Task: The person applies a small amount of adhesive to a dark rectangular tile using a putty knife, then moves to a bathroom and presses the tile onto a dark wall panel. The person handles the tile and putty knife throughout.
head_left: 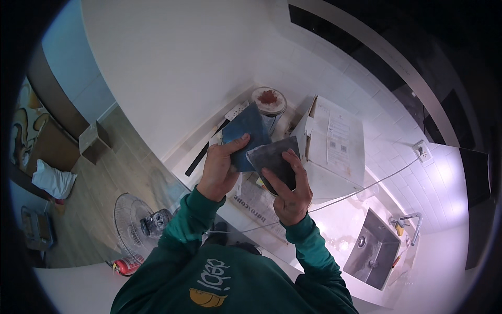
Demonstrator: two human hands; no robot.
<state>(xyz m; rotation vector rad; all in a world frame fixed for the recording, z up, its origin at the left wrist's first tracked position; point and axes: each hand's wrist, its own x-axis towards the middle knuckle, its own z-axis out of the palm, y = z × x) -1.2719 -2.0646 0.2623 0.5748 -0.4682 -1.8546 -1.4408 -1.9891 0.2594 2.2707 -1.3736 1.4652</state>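
Observation:
My left hand point(221, 166) pinches a stiff dark blue sheet point(246, 127) that looks like sandpaper, thumb on its upper face. A dark grey rectangular pad point(276, 161) with a pale, dusty edge sits in my right hand point(291, 196), its fingers spread across the top. The two pieces are side by side above the counter, the pad's left edge close to or over the sheet's lower right part; whether they touch I cannot tell. Behind the sheet stands a round tub point(269, 100) with reddish-brown matter on its lid.
A white cardboard box point(334, 144) stands right of my hands. A cable point(366, 184) runs from a wall socket point(422, 152) across the counter. The sink point(372, 251) is at the lower right. A fan point(137, 222) and a red extinguisher point(124, 266) stand at left. A long black strip point(201, 157) lies on the counter.

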